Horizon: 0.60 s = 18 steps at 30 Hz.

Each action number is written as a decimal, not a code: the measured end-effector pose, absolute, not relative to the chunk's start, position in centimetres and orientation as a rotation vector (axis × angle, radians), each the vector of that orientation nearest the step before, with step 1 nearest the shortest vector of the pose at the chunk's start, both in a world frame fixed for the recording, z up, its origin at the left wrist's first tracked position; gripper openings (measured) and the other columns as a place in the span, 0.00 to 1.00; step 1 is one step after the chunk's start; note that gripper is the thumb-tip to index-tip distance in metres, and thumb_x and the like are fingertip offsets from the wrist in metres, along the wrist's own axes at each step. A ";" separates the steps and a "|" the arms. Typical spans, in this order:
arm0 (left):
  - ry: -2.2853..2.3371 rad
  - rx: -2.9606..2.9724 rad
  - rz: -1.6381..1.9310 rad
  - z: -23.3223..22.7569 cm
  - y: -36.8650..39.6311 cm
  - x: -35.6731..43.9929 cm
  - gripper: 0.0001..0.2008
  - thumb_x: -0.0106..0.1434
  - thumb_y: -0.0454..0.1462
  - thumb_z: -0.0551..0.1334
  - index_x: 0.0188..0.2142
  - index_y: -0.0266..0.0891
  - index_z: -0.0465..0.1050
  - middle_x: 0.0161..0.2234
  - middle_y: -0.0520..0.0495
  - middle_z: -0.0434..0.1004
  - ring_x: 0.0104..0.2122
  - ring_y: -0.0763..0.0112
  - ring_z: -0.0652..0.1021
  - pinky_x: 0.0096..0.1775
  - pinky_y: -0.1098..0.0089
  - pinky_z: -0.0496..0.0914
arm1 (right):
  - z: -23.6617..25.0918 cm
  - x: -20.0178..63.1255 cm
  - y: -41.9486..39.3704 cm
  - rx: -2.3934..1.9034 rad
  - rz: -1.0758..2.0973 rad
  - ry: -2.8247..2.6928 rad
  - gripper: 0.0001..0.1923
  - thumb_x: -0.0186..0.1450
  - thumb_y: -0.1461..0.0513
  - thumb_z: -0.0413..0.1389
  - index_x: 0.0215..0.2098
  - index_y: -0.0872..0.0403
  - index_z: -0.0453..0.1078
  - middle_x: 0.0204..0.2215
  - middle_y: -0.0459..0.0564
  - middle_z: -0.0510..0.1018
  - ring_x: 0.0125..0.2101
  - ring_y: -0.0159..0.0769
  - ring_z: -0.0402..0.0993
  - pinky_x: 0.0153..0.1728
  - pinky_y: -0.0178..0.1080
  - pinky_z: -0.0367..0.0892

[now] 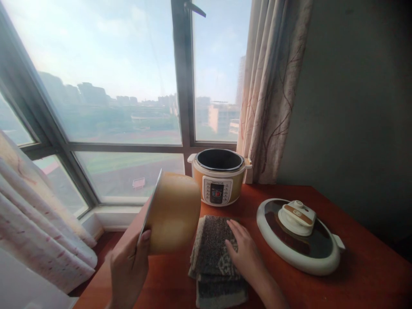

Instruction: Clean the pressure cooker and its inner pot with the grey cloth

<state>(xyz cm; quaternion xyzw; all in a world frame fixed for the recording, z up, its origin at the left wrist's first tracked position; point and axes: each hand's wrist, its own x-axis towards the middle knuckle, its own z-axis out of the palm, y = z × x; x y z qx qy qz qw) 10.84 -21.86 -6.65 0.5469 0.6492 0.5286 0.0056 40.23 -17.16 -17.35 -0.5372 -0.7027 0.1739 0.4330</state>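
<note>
My left hand (130,262) grips the rim of a gold-coloured inner pot (174,212), which is tilted on its side above the table with its mouth turned to the left. The inside of the pot is hidden from me. My right hand (243,249) rests on a folded grey patterned cloth (214,244), its fingers stretched out over the right edge. Behind the cloth stands a gold and white electric pressure cooker (236,184), lidless, its dark cavity facing up. To the right lies its round lid (264,219), with a white rim and a handle on top.
The reddish-brown wooden table (363,240) carries all these things. A large window (128,77) is directly behind it. Patterned curtains hang at the right (270,94) and at the left (38,223). A dark wall (347,94) borders the table's right side.
</note>
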 end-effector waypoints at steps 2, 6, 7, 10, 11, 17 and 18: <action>1.837 1.882 1.634 -6.3 -22.2 11.1 0.20 0.60 0.49 0.59 0.18 0.40 0.69 0.15 0.51 0.65 0.18 0.70 0.67 0.24 0.72 0.59 | -17.0 39.9 -17.7 -1.314 0.583 -1.807 0.19 0.64 0.60 0.54 0.51 0.51 0.76 0.53 0.54 0.78 0.57 0.51 0.69 0.60 0.58 0.60; 1.449 2.361 1.450 -6.1 -23.0 12.6 0.13 0.63 0.40 0.60 0.22 0.41 0.71 0.17 0.50 0.71 0.18 0.71 0.71 0.26 0.72 0.61 | -15.7 40.9 -17.9 -1.295 0.948 -1.565 0.19 0.64 0.52 0.57 0.48 0.53 0.78 0.51 0.55 0.79 0.56 0.52 0.71 0.61 0.57 0.59; 1.371 2.509 1.360 -6.2 -23.1 13.3 0.13 0.65 0.38 0.59 0.23 0.41 0.70 0.18 0.50 0.71 0.19 0.71 0.71 0.27 0.72 0.61 | -15.1 41.4 -17.9 -1.260 1.059 -1.445 0.22 0.64 0.50 0.57 0.49 0.53 0.77 0.51 0.56 0.79 0.55 0.51 0.72 0.60 0.55 0.61; 1.159 2.935 1.058 -6.8 -23.4 16.2 0.14 0.66 0.38 0.60 0.24 0.41 0.66 0.18 0.53 0.72 0.18 0.73 0.71 0.26 0.71 0.60 | -13.2 42.9 -17.9 -1.128 1.302 -1.076 0.28 0.62 0.44 0.57 0.51 0.53 0.76 0.53 0.56 0.78 0.55 0.50 0.72 0.57 0.51 0.65; 1.101 3.046 0.958 -6.9 -23.5 17.3 0.15 0.66 0.40 0.62 0.23 0.41 0.65 0.17 0.54 0.72 0.17 0.73 0.71 0.26 0.70 0.59 | -12.5 43.3 -18.0 -1.117 1.315 -0.987 0.29 0.62 0.43 0.57 0.51 0.53 0.76 0.53 0.55 0.78 0.56 0.49 0.72 0.57 0.50 0.65; 0.998 3.121 0.790 -6.4 -23.8 20.8 0.21 0.69 0.50 0.56 0.24 0.41 0.64 0.20 0.53 0.73 0.19 0.71 0.73 0.26 0.67 0.61 | -9.3 44.3 -19.2 -1.211 1.105 -1.005 0.30 0.60 0.41 0.59 0.48 0.54 0.78 0.52 0.55 0.78 0.59 0.51 0.66 0.60 0.47 0.61; 0.957 3.066 0.843 -6.1 -23.8 20.8 0.22 0.69 0.52 0.54 0.25 0.42 0.65 0.20 0.53 0.74 0.20 0.70 0.74 0.26 0.68 0.62 | -9.0 44.3 -19.3 -1.213 1.096 -1.031 0.30 0.60 0.42 0.59 0.49 0.55 0.77 0.52 0.56 0.78 0.59 0.51 0.66 0.60 0.46 0.61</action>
